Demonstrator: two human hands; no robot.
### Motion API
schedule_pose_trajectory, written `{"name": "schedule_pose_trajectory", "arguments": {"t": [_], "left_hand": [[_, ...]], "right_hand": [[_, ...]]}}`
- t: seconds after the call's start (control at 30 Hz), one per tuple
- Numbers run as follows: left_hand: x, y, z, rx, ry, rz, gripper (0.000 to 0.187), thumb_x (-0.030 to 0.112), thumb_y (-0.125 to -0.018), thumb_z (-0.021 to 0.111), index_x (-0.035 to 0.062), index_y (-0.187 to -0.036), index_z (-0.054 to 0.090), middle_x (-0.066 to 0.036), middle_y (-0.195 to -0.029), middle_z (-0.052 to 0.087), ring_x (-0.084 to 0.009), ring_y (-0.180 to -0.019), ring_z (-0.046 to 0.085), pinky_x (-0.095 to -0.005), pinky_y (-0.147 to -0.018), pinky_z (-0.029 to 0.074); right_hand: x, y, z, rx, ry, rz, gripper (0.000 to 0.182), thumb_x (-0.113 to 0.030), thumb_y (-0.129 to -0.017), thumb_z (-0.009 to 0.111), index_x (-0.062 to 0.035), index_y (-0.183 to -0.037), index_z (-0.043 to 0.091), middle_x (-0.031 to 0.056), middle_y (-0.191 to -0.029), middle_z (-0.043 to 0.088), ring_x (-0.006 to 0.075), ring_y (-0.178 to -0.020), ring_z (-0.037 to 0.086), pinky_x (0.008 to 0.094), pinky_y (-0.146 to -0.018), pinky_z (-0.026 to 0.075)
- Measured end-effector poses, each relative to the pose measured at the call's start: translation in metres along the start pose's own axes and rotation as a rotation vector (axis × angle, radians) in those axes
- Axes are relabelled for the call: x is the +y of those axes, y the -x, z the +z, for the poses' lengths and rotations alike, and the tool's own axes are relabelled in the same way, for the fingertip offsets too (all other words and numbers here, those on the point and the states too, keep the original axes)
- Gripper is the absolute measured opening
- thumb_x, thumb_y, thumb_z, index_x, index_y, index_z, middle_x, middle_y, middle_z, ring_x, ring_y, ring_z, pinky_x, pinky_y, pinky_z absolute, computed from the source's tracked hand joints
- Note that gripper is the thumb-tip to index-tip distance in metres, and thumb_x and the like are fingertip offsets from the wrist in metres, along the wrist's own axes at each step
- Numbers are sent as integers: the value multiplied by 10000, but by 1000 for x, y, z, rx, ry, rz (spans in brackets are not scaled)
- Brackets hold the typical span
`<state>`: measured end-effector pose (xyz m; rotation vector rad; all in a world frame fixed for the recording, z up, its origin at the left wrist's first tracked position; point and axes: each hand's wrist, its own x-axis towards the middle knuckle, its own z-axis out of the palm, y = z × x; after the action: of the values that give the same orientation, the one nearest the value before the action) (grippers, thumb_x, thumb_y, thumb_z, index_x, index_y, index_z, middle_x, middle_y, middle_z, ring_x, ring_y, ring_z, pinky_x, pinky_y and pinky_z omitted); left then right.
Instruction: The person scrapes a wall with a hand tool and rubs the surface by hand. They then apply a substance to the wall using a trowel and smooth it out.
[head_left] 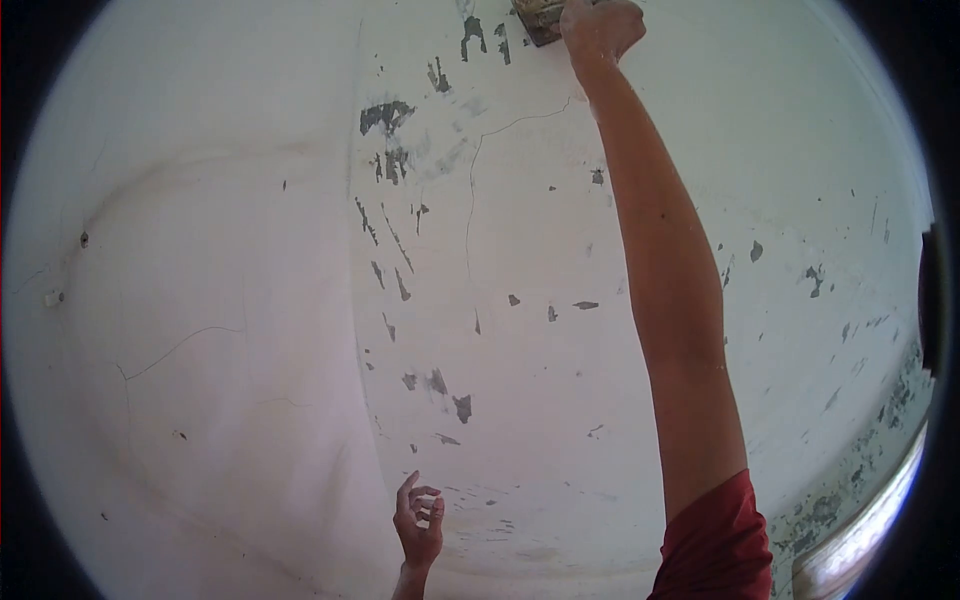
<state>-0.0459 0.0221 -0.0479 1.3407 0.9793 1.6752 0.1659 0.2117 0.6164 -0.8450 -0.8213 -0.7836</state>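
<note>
My right arm is stretched up along the wall. At the top edge, my right hand [601,28] is closed around a worn, brownish tool with a straight-edged, rectangular end [541,24], held against or very near the wall. Part of the tool is cut off by the frame, so its exact kind does not show. Low in the view, my left hand [420,522] is raised before the wall, fingers loosely bent and apart, holding nothing. The pale wall [540,400] carries many dark grey chipped patches [386,117] and a thin crack [472,200].
A vertical corner line [352,240] divides off a smoother wall section [220,280] at left, with a small white fitting [54,298] on it. Heavier peeling runs along the lower right, beside a bright opening [870,525]. A dark object [930,300] stands at the right edge.
</note>
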Motion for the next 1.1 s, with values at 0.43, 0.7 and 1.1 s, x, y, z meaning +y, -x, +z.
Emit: {"name": "schedule_pose_trajectory", "arguments": {"t": [0.43, 0.7, 1.1], "left_hand": [[-4, 34, -2, -50, 35, -59, 606, 212, -960, 719, 9, -1466, 454, -86, -1064, 704, -91, -734, 638, -217, -585, 501], [-6, 44, -3, -124, 5, -93, 607, 178, -964, 707, -10, -1470, 430, -97, -1053, 713, -94, -721, 658, -210, -584, 516], [-31, 36, -4, -83, 20, -104, 629, 175, -961, 711, -9, -1481, 408, -105, -1066, 708, -104, -714, 654, -219, -582, 526]], "right_hand": [[19, 12, -86, -280, -901, 229, 445, -180, -969, 694, 241, -1030, 567, 260, -933, 701, 317, -753, 747, 370, -703, 665], [43, 108, -121, -228, -565, 177, 468, -232, -997, 693, 206, -1034, 533, 270, -955, 679, 270, -768, 740, 345, -627, 671], [16, 97, -56, 30, -151, -69, 406, -228, -858, 752, 145, -777, 615, 301, -760, 689, 377, -670, 727, 458, -648, 577]]}}
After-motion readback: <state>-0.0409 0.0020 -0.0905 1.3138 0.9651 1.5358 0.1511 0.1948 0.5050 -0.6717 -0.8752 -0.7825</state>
